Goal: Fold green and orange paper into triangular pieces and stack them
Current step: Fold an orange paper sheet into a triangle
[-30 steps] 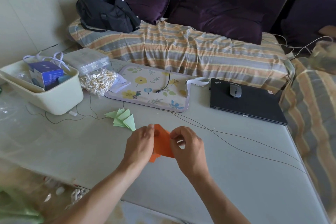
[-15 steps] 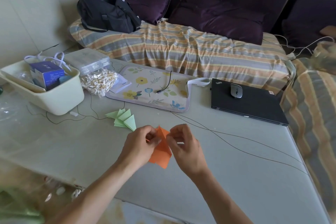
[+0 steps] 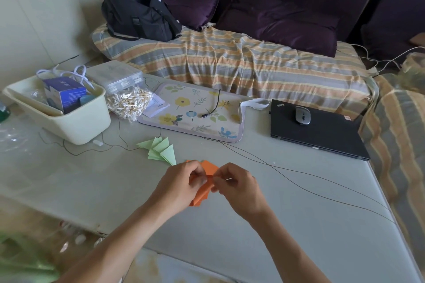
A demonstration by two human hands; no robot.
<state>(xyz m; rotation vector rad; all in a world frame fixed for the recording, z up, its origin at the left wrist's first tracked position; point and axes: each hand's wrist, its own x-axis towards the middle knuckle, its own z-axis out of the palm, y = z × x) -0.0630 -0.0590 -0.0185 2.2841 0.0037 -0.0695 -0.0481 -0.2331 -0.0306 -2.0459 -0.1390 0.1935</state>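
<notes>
Both hands hold a partly folded orange paper (image 3: 205, 187) just above the grey table (image 3: 299, 225). My left hand (image 3: 178, 187) pinches its left side and my right hand (image 3: 239, 187) pinches its right side near a fold in the middle. Orange corners stick out above and below the fingers. A fanned stack of several green folded triangles (image 3: 162, 150) lies flat on the table just behind and left of my left hand, apart from it.
A cream tub (image 3: 69, 115) with a blue box stands at the left, a bag of cotton swabs (image 3: 128, 103) beside it. A floral mat (image 3: 195, 112) and a black laptop (image 3: 322, 135) with a mouse (image 3: 302, 115) lie behind. Thin cables (image 3: 299, 181) cross the table.
The orange paper has been turned and folded further between my fingers. My hands stayed in the same spot, with fingertips now closer together at the middle fold.
</notes>
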